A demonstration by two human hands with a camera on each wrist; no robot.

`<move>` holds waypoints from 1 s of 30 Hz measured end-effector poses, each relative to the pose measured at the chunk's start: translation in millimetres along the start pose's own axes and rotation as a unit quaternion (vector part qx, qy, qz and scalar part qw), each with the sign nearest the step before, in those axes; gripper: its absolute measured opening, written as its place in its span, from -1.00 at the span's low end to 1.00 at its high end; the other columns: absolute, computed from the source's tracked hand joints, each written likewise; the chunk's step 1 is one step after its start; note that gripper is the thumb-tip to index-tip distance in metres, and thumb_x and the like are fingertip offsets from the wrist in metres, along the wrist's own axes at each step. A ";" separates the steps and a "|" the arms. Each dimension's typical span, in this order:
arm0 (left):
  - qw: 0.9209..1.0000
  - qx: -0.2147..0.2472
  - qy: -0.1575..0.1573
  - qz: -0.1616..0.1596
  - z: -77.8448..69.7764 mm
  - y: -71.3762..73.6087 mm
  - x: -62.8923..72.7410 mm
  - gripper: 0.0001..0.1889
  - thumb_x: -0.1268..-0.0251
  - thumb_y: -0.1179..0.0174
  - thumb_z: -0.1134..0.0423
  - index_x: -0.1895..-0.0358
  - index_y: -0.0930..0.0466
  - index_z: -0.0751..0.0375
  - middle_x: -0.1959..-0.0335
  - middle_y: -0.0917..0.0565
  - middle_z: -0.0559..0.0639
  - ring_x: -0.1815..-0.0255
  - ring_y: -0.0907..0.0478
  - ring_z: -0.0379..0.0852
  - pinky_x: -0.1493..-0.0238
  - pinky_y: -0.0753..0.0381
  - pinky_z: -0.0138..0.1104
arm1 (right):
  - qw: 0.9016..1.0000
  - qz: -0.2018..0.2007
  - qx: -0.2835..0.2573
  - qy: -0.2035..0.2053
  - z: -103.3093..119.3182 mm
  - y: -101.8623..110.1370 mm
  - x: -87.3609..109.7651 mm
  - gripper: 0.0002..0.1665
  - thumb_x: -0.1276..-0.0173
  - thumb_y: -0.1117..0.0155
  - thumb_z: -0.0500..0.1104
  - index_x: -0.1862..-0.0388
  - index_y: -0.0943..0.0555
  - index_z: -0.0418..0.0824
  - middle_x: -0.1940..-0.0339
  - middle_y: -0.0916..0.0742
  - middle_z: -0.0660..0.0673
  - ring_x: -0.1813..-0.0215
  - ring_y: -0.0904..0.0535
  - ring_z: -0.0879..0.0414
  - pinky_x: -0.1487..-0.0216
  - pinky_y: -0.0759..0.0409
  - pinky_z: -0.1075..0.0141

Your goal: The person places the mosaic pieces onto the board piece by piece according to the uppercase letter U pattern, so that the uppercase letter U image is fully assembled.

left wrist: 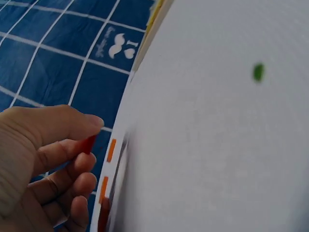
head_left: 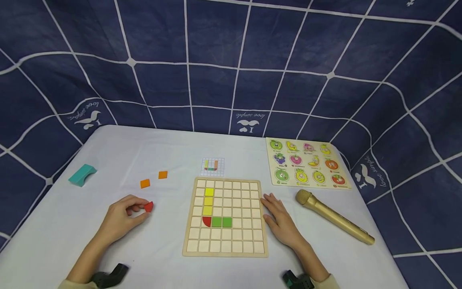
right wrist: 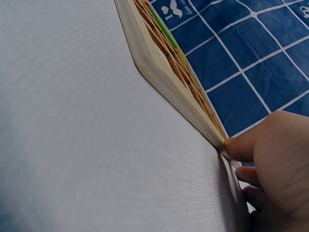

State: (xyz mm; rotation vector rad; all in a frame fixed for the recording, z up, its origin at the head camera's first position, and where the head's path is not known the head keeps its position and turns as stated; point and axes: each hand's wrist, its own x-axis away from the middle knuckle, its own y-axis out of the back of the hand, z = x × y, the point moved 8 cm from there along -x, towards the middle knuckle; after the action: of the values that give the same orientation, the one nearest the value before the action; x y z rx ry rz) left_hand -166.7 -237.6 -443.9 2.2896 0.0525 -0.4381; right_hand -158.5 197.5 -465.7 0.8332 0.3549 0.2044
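Between thumb and fingertips, my left hand (head_left: 120,216) pinches a small red tile (head_left: 148,207), left of the wooden grid board (head_left: 225,254). The left wrist view shows the red tile (left wrist: 87,144) partly covered by the fingers. On the board, several yellow tiles (head_left: 208,201) form a column. Below them lie a red quarter-circle tile (head_left: 206,221) and two green tiles (head_left: 221,222) in a row. My right hand (head_left: 283,224) rests flat at the board's right edge, its thumb touching the side of the board (right wrist: 176,96) in the right wrist view.
Two orange square tiles (head_left: 145,183) lie beyond my left hand, and a teal arch block (head_left: 82,175) farther left. A pattern card (head_left: 212,167) sits behind the board. At the right are a fruit puzzle board (head_left: 306,163) and a gold microphone (head_left: 335,217).
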 end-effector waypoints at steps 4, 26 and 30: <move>0.999 0.002 -0.031 0.012 -20.2 -7.1 -9.4 -0.69 0.28 -0.47 0.41 0.35 -0.66 0.07 0.42 -0.57 -0.23 0.47 -0.44 -0.23 0.46 -0.37 -0.49 | 1.000 -0.006 -0.002 0.009 1.5 0.3 -1.0 -0.44 -0.27 -0.17 -0.35 -0.27 -0.37 -0.31 -0.34 -0.35 -0.22 -0.42 -0.06 -0.12 -0.33 0.07 -0.06; 0.968 0.064 -0.166 0.179 -170.7 -118.1 -38.7 -0.79 0.12 -0.41 0.23 0.32 -0.67 -0.03 0.36 -0.55 -0.29 0.29 -0.44 -0.22 0.26 -0.39 -0.35 | 1.000 -0.001 0.001 -0.004 0.1 -0.7 0.1 -0.44 -0.28 -0.16 -0.32 -0.28 -0.36 -0.29 -0.35 -0.34 -0.20 -0.43 -0.05 -0.09 -0.34 0.08 -0.05; 0.962 0.070 -0.171 0.201 -183.1 -134.9 -38.7 -0.81 0.08 -0.40 0.20 0.32 -0.68 -0.02 0.38 -0.54 -0.30 0.29 -0.46 -0.18 0.27 -0.39 -0.37 | 1.000 0.000 -0.001 -0.006 0.8 0.1 -0.3 -0.44 -0.28 -0.15 -0.32 -0.28 -0.36 -0.30 -0.35 -0.34 -0.20 -0.43 -0.05 -0.09 -0.34 0.09 -0.05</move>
State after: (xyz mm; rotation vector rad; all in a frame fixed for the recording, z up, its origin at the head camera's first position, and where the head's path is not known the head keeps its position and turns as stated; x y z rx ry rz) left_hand -172.4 -9.3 -410.7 2.2505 -0.6227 -0.6266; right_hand -158.4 196.9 -465.1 0.8316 0.3441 0.2004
